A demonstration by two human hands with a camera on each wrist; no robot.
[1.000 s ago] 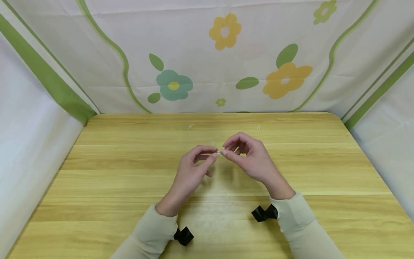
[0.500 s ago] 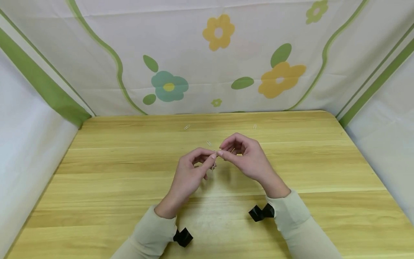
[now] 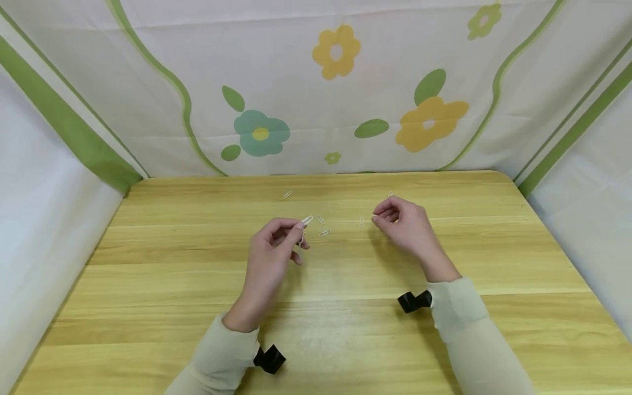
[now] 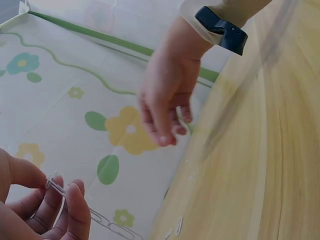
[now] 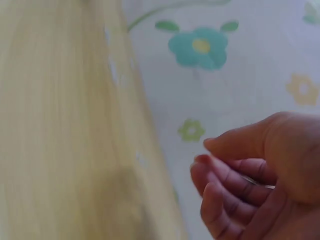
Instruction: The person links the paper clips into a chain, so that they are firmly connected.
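Note:
My left hand (image 3: 269, 249) pinches a short chain of linked white paper clips (image 4: 98, 216) between thumb and fingers. One clip sticks out past the fingertips in the head view, and the rest of the chain hangs down beside the fingers. To the right, my right hand (image 3: 405, 225) hovers over the table with loosely curled fingers and nothing between them; the right wrist view shows a small gap between its thumb and index finger. A loose paper clip (image 3: 361, 221) lies just left of its fingertips. Two more, a tilted paper clip (image 3: 321, 219) and a flatter paper clip (image 3: 325, 232), lie beside the left hand.
Farther back on the wooden table (image 3: 163, 307) are a paper clip (image 3: 288, 194) at left and another paper clip (image 3: 390, 193) partly behind the right hand. A flower-print curtain (image 3: 306, 99) stands along the back edge, with white cloth at both sides.
My hands, together at the fingertips before, have come apart. The left moved left with the chain, the right moved right and slightly away. Two more loose clips now show between them.

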